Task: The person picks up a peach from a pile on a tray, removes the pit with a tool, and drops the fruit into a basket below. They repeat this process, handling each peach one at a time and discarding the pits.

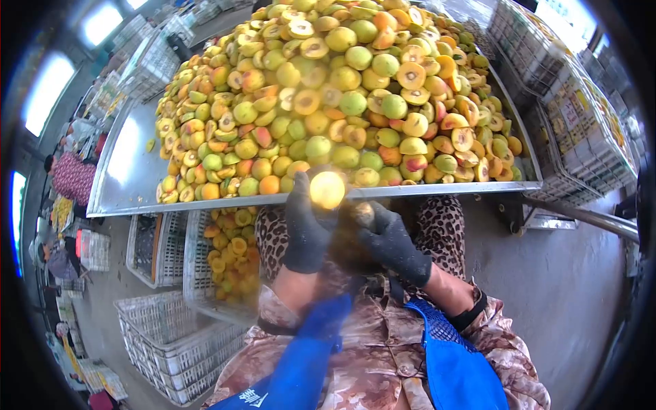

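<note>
My left hand [304,229], in a dark glove, is closed around a bright yellow peach half [327,189] just in front of the table's near edge. To its right, my right hand [394,244], gloved the same way, is closed with its fingers curled. A small rounded tan thing [364,214] shows at its fingertips; blur hides what it is. Both hands are close together above my lap. Beyond them, a big heap of peaches [342,102], many of them halved with stones or hollows showing, covers the metal table [123,160].
Below the table on the left, a white crate [198,263] holds peach halves [232,253]. Stacked white crates [171,342] stand nearer me. More crates [581,123] rise at the right beside a metal bar [581,213]. Another person [74,178] is at the far left.
</note>
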Demonstrator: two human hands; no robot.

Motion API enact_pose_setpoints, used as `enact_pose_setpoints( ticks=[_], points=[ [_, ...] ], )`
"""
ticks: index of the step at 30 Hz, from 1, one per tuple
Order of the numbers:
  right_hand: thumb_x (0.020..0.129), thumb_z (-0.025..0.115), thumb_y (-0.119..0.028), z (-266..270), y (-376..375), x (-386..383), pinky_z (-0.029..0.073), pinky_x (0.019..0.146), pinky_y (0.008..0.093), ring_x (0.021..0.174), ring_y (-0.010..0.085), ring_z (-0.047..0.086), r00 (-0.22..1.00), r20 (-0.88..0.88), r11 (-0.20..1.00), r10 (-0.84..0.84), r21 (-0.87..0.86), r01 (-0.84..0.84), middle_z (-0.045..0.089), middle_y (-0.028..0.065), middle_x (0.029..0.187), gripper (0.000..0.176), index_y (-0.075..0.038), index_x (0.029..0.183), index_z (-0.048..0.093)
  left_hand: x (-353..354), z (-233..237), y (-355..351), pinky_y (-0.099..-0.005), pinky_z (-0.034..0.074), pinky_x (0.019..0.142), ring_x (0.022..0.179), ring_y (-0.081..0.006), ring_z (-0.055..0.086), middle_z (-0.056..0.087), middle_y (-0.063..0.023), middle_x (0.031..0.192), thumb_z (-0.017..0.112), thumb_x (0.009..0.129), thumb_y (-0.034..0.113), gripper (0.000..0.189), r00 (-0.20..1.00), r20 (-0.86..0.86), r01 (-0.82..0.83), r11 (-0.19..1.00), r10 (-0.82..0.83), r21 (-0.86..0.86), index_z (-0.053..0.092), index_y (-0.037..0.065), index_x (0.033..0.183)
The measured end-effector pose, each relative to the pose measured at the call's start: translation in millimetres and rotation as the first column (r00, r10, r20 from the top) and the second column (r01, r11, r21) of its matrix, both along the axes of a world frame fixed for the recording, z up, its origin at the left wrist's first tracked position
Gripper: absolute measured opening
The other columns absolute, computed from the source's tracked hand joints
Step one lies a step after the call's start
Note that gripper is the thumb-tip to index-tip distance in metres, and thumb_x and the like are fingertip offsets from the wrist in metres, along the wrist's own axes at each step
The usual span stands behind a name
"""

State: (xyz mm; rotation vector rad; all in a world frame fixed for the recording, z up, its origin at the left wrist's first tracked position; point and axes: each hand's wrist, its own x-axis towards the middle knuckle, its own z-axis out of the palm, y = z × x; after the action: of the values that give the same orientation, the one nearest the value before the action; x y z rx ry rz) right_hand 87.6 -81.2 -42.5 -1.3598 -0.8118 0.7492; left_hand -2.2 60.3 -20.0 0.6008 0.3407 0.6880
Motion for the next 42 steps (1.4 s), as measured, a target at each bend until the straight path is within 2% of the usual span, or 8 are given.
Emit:
enact_pose_setpoints(
  ticks=[3,5,8,11,23,30,33,42],
  points=[
    [0.1,0.059,-0.015,-4,8,0,0.056,0.084,0.0378,0.094,0.0187,0.069,0.999,-0.025,0.999,-0.031,-0.012,0.03,0.075,0.0177,0.103,0.032,0.001,0.127,0.064,9,-18,-9,-0.039,0.058,0.093,0.106,-0.0294,0.07,0.069,-0.0171,0.116,0.045,0.11,0.022,0.034,0.899,-0.113,-0.088,0.429,0.422,0.899,0.06,-0.004,0.126],
    [0.1,0.06,-0.02,-7,7,2,0.055,0.078,0.0436,0.088,0.0317,0.07,0.969,0.246,1.0,0.007,-0.028,-0.001,0.072,0.0232,0.097,0.028,0.0,0.119,0.065,16,-21,-16,-0.0399,0.059,0.09,0.103,-0.0288,0.069,0.07,-0.016,0.114,0.047,0.107,0.022,0.034,0.874,-0.093,-0.09,0.347,0.476,0.934,0.061,-0.004,0.124],
    [0.101,0.059,-0.027,-39,11,3,0.054,0.073,0.0522,0.086,0.0471,0.067,0.936,0.351,0.995,0.026,-0.099,0.009,0.068,0.0294,0.09,0.03,-0.002,0.116,0.063,19,-42,-7,-0.0397,0.058,0.086,0.094,-0.0248,0.067,0.069,-0.0143,0.105,0.049,0.106,0.024,0.031,0.997,-0.064,-0.026,0.984,0.038,0.175,0.064,-0.001,0.117],
    [0.102,0.06,-0.026,5,1,-4,0.054,0.084,0.0408,0.093,0.0319,0.07,0.987,0.162,0.996,-0.014,0.093,-0.001,0.069,0.0249,0.102,0.035,-0.004,0.129,0.057,22,-16,-24,-0.0382,0.058,0.084,0.094,-0.0265,0.066,0.068,-0.0164,0.101,0.048,0.109,0.038,0.046,0.946,-0.139,-0.158,0.789,0.294,0.594,0.062,-0.005,0.113],
    [0.103,0.063,-0.023,44,-41,44,0.044,0.107,0.0288,0.122,0.0137,0.057,0.81,-0.25,0.846,0.531,0.214,-0.489,0.065,0.006,0.125,0.039,-0.002,0.136,0.06,38,54,-71,-0.0356,0.047,0.079,0.085,-0.0243,0.058,0.06,-0.0122,0.093,0.047,0.106,0.036,0.037,0.953,-0.277,0.015,0.893,0.124,0.449,0.057,0.001,0.097],
    [0.095,0.067,-0.02,5,-33,59,0.06,0.074,0.0448,0.083,0.0242,0.073,0.568,-0.378,0.664,0.731,0.198,-0.721,0.074,0.0072,0.097,0.017,-0.006,0.101,0.074,23,42,-39,-0.0375,0.046,0.089,0.098,-0.0272,0.057,0.059,-0.014,0.108,0.05,0.105,0.036,0.036,0.909,-0.305,-0.102,0.861,0.284,0.498,0.054,0.001,0.113],
    [0.098,0.063,-0.026,-30,-45,59,0.056,0.068,0.0483,0.078,0.0352,0.071,0.63,0.564,0.806,0.534,-0.565,-0.177,0.072,0.012,0.084,0.022,-0.006,0.095,0.072,-7,31,-6,-0.0384,0.046,0.093,0.103,-0.0285,0.057,0.059,-0.0147,0.114,0.051,0.105,0.036,0.038,0.822,-0.367,-0.163,0.797,0.436,0.581,0.052,0.001,0.12],
    [0.106,0.051,-0.03,54,-7,28,0.05,0.083,0.0468,0.104,0.0368,0.065,0.642,0.748,0.985,0.17,-0.129,-0.111,0.066,0.0215,0.105,0.03,-0.004,0.118,0.06,-18,-21,-14,-0.0408,0.044,0.105,0.119,-0.0322,0.057,0.058,-0.017,0.133,0.055,0.104,0.037,0.051,0.843,-0.449,0.117,0.714,0.295,0.69,0.049,0.001,0.14]
  ],
)
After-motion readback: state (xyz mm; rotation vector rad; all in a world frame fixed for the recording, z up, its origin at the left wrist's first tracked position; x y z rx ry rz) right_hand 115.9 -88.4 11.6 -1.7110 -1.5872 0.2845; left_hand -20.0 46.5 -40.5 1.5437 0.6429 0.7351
